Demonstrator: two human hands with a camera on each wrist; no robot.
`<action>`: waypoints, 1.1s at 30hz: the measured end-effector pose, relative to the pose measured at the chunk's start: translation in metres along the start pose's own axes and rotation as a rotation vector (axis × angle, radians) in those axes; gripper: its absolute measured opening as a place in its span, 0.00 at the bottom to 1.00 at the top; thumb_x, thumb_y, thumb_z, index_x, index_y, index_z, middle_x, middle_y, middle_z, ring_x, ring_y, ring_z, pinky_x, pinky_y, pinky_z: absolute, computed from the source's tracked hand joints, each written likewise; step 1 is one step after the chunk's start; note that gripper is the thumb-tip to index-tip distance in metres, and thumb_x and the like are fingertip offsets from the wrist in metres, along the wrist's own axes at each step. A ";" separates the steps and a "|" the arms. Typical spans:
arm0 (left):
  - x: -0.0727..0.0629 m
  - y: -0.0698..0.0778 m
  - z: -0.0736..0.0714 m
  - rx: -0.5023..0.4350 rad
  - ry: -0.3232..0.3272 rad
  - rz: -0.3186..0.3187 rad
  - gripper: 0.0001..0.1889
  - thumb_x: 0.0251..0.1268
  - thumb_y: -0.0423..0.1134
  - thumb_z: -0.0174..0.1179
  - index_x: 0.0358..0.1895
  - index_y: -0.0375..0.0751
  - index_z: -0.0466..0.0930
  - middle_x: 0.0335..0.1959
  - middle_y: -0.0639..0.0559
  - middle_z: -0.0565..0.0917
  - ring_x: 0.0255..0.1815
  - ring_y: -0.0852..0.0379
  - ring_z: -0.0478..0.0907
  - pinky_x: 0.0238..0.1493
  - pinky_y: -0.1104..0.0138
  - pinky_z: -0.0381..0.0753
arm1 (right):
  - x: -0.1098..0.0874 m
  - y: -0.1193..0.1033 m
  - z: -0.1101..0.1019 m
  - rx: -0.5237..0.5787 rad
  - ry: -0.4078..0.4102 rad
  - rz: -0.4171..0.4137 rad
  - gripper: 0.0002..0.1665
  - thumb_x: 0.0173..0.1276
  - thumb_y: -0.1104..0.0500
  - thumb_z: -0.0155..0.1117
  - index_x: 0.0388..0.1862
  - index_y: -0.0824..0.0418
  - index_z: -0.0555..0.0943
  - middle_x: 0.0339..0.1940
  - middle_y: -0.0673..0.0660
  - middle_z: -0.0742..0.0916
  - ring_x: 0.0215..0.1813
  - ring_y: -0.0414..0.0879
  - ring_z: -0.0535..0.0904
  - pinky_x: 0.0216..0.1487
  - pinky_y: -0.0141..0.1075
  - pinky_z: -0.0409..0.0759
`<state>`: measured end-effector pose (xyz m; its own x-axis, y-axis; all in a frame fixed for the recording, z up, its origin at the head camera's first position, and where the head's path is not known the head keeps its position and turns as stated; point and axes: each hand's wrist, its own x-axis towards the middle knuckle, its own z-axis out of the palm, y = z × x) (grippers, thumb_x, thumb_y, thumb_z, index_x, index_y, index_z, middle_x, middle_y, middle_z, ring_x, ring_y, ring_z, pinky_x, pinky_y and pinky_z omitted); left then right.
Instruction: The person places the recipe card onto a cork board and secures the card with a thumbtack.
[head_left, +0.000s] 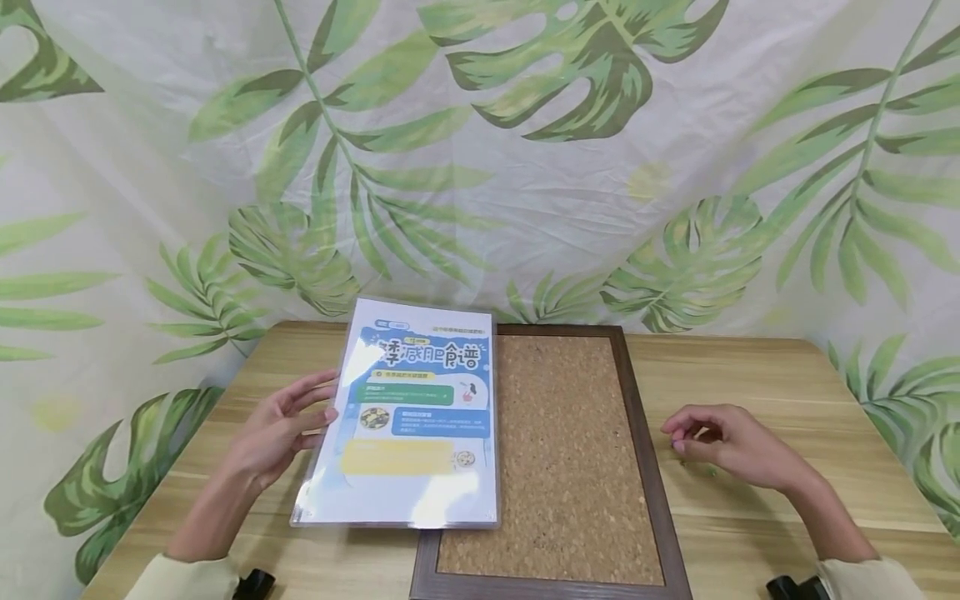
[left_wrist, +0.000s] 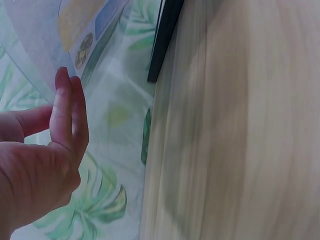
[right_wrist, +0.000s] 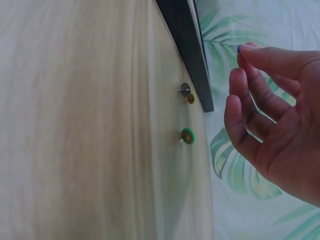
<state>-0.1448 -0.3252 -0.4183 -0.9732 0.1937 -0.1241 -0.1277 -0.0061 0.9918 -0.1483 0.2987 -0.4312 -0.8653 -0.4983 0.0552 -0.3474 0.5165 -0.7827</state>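
Note:
My left hand (head_left: 273, 433) pinches the left edge of a laminated printed sheet (head_left: 416, 492), thumb in front and fingers behind. The sheet, blue and white with Chinese print, is raised over the left part of a cork board (head_left: 573, 458) with a dark brown frame. Right of the board, my right hand (head_left: 738, 446) hovers over the table. Between its thumb and index finger it pinches a small purple thumbtack (right_wrist: 239, 48), mostly hidden by the fingertips. Below that hand lie a green thumbtack (right_wrist: 187, 136), a grey one and a yellowish one.
The wooden table (head_left: 780, 375) carries the board, whose right frame edge runs between board and tacks. A leaf-patterned cloth (head_left: 540, 192) hangs behind the table and at its sides. Black straps (head_left: 798, 587) show at both wrists.

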 end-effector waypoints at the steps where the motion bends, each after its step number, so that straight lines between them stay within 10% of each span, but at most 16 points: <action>1: 0.001 0.000 0.004 -0.001 -0.001 -0.007 0.34 0.77 0.26 0.62 0.81 0.38 0.61 0.59 0.62 0.83 0.48 0.60 0.90 0.44 0.66 0.93 | 0.001 -0.001 0.000 -0.002 0.000 -0.003 0.05 0.77 0.64 0.68 0.48 0.59 0.88 0.39 0.53 0.90 0.42 0.35 0.84 0.42 0.31 0.86; 33: 0.031 -0.005 0.103 0.029 -0.028 -0.125 0.36 0.73 0.23 0.61 0.82 0.36 0.63 0.71 0.35 0.75 0.48 0.55 0.89 0.46 0.65 0.93 | 0.024 -0.021 0.011 0.014 -0.041 -0.038 0.08 0.79 0.61 0.67 0.52 0.60 0.89 0.41 0.53 0.91 0.43 0.37 0.85 0.44 0.32 0.86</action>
<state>-0.1550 -0.2178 -0.4236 -0.9443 0.2182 -0.2462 -0.2415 0.0480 0.9692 -0.1580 0.2680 -0.4206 -0.8357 -0.5459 0.0595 -0.3744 0.4873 -0.7889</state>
